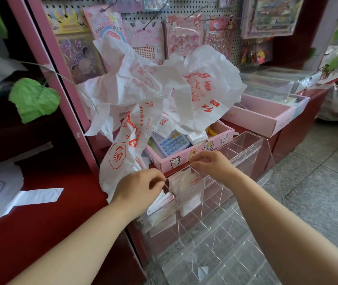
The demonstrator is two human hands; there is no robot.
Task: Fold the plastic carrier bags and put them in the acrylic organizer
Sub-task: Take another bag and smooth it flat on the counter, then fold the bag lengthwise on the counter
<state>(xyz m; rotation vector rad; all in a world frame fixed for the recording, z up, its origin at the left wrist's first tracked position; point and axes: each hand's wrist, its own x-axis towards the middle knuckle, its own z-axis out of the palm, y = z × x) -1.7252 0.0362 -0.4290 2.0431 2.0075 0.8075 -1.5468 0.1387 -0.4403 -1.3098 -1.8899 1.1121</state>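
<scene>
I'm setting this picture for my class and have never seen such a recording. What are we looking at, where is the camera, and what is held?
No machine here: a person works with bare hands. The one picture comes from a camera on their head, looking down along both arms. The left hand and right hand pinch what looks like the top of a folded bag standing in a compartment of the clear organizer. A second bag fills the compartment to its left. Behind, on the red counter, a pile of crumpled bags partly covers a pink box holding a calculator.
</scene>
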